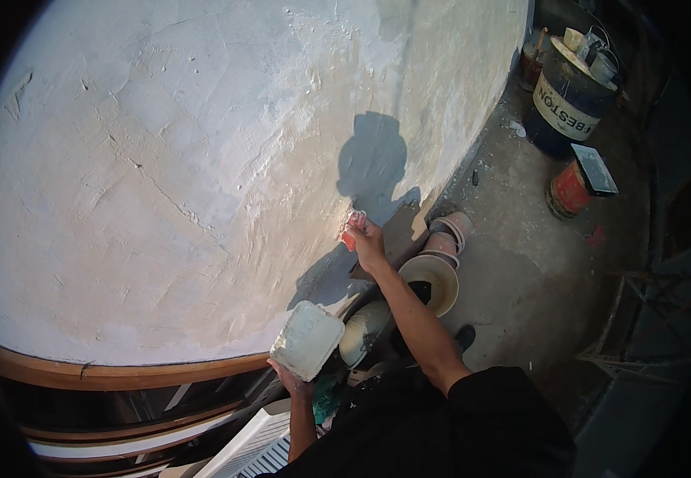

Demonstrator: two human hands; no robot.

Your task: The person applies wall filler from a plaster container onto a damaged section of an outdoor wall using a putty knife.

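Observation:
My right hand is closed on a red scraper crusted with white paste, held against the rough, partly white-coated wall. Just above it falls a dark shadow on the plaster. Lower and to the left, my left hand supports a square, pale, paste-covered board from beneath, its fingers partly hidden by the board.
Stacked pink buckets and a pale basin sit along the wall's foot. On the concrete floor stand a large dark drum carrying containers and a red bucket. Wooden-edged trim borders the lower left; a metal frame is right.

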